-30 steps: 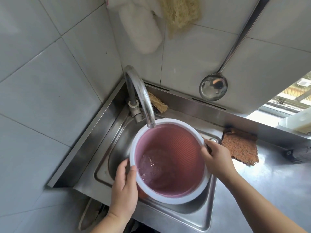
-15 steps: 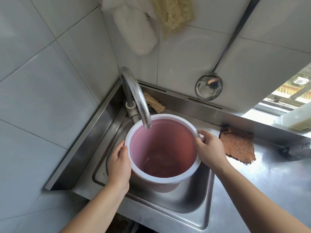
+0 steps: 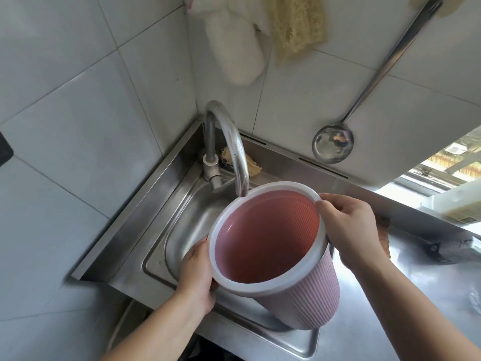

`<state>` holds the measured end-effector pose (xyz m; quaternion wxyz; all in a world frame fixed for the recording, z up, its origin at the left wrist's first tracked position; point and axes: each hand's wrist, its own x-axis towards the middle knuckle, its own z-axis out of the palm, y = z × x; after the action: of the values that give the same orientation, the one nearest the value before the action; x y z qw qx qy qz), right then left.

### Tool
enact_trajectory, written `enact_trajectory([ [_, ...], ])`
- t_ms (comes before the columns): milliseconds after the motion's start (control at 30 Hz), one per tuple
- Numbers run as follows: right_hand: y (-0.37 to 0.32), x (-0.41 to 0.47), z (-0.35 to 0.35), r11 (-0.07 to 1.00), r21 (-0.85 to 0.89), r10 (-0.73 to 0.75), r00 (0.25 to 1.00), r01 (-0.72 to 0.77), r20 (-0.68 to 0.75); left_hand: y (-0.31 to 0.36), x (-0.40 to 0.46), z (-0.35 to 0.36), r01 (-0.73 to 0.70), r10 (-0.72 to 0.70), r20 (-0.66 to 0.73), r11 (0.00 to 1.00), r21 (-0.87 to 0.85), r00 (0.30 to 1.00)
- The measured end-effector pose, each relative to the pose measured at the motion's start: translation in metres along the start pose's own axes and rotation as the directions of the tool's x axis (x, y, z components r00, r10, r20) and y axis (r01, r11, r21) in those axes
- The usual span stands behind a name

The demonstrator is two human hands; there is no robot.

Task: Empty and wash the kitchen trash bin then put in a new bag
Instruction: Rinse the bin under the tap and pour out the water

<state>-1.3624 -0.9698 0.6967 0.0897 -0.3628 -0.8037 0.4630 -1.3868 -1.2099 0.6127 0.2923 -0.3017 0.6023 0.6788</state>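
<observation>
I've got the ribbed pink bin (image 3: 307, 290) tilted over the steel sink (image 3: 187, 222); my left hand (image 3: 197, 274) cups its smooth white rim, fingers curled around. My right hand (image 3: 348, 227) clamps the far rim; the curved faucet (image 3: 234, 149) sits just beyond those fingers.

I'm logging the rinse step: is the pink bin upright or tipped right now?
Tipped. The pink bin leans over the sink, its mouth turned toward the camera, both hands on its white rim.
</observation>
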Motion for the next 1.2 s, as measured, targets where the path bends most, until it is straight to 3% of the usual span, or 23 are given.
enact_trajectory([
  [167,-0.008,-0.002,0.015,0.993,-0.116,-0.017,0.998,0.024,0.061,-0.025,0.010,-0.004,0.168,-0.169,-0.002,0.985,-0.041,0.986],
  [400,-0.021,0.009,0.024,0.936,-0.348,-0.007,0.991,0.053,0.133,-0.043,0.022,-0.001,0.276,-0.273,0.042,0.955,-0.109,0.961],
  [667,-0.043,0.022,0.041,0.934,-0.358,0.053,0.985,0.009,0.162,-0.048,0.034,0.001,0.449,-0.439,0.094,0.869,-0.208,0.893],
  [900,-0.057,0.028,0.061,0.919,-0.393,0.085,0.970,0.011,0.228,-0.062,0.041,0.001,0.512,-0.486,0.162,0.811,-0.284,0.859],
  [1200,-0.056,0.034,0.078,0.867,-0.497,0.099,0.962,0.042,0.253,-0.086,0.042,0.008,0.604,-0.551,0.251,0.753,-0.260,0.796],
])
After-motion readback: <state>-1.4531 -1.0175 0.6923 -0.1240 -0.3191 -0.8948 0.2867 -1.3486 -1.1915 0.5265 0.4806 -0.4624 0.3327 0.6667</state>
